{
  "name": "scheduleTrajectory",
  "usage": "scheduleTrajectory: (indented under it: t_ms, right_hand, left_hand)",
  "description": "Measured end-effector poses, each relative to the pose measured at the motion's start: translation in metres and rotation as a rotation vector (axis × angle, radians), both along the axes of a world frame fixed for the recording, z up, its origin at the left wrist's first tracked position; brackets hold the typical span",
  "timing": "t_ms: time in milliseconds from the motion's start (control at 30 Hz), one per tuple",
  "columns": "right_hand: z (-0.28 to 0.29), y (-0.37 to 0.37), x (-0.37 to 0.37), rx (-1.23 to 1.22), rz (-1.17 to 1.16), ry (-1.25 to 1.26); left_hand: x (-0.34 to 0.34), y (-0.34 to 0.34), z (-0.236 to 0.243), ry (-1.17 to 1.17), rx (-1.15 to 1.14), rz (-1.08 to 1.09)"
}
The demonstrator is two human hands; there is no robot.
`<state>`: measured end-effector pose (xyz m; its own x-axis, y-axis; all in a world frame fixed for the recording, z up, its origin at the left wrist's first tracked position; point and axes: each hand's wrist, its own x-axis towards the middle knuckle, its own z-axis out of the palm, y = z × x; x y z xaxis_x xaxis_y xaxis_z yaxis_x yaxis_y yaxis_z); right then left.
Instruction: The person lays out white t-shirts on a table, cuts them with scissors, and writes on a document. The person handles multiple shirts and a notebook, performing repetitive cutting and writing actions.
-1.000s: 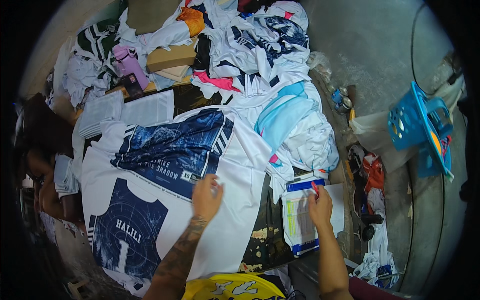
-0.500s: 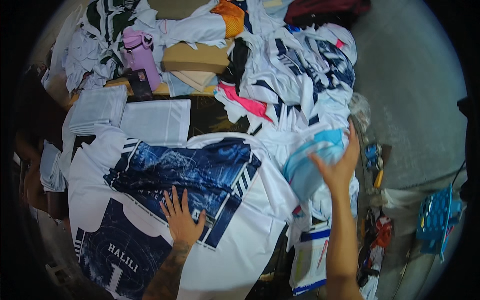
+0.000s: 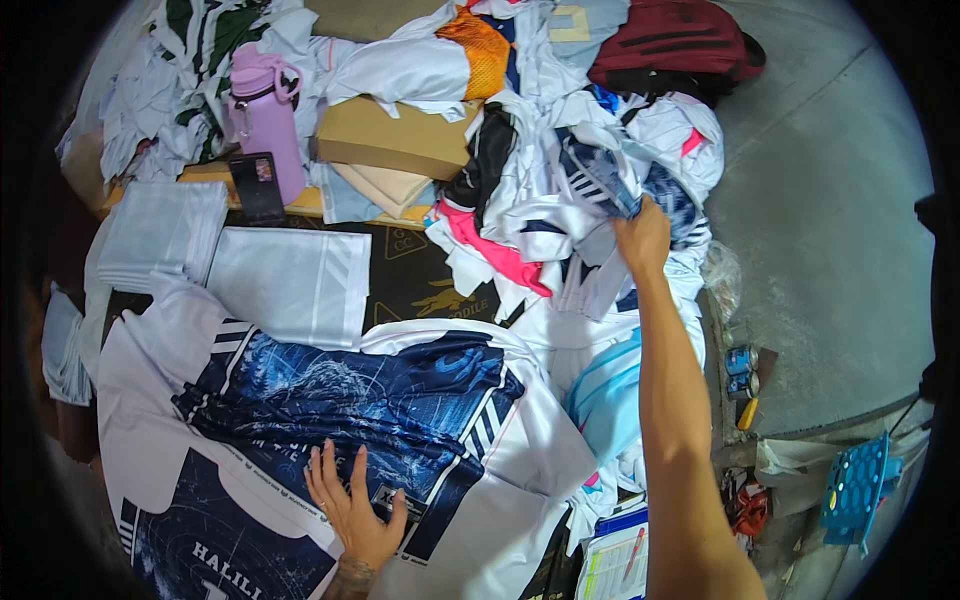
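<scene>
My left hand point(image 3: 360, 515) rests with fingers spread on a navy and white patterned jersey piece point(image 3: 340, 385), near its small label. Beneath that lie white fabric point(image 3: 480, 535) and a second navy jersey panel point(image 3: 220, 535) with printed lettering. Stretched forward over the heap of loose garments, my right hand point(image 3: 645, 238) is closed on the edge of a navy and white striped fabric piece point(image 3: 590, 172); its fingertips are partly hidden. A light blue cloth point(image 3: 608, 395) lies under and beside my right forearm.
Folded white cloths point(image 3: 290, 280) lie at left. Behind them stand a dark phone point(image 3: 257, 188), a lilac bottle point(image 3: 270, 125) and a cardboard box point(image 3: 395, 135). A maroon backpack point(image 3: 670, 45) sits far right. Near my right forearm is a paper sheet with a pen point(image 3: 610, 560); a blue basket point(image 3: 855, 490) stands farther right.
My right hand has moved forward from above the light blue cloth to the garment heap and closed on a fabric piece. My left hand stays spread on the jersey. The view has shifted.
</scene>
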<state>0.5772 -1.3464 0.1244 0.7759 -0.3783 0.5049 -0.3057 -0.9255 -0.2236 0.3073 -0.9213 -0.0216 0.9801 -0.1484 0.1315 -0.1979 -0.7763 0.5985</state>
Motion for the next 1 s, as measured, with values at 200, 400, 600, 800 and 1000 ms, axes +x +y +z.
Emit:
scheduleTrajectory:
  t_ms: [200, 400, 600, 800, 1000]
  right_hand:
    - [0.011, 0.098, -0.184, 0.596, 0.884, 0.748]
    - [-0.032, 0.1, -0.209, 0.865, 0.864, 0.496]
    - [-0.041, 0.111, -0.222, 1.093, 0.297, 0.21]
    - [0.105, 0.124, 0.013, 0.256, 0.715, -0.872]
    - [0.165, 0.206, 0.223, 0.496, 0.542, -0.566]
  left_hand:
    - [0.064, -0.076, 0.021, 0.735, -1.516, -0.05]
    - [0.077, -0.12, 0.016, 1.505, -1.642, 0.008]
    - [0.061, -0.056, 0.041, 1.334, -1.73, 0.033]
    - [0.004, 0.08, 0.025, 0.087, -0.468, 0.243]
    - [-0.114, 0.223, 0.006, 0.154, 0.137, 0.354]
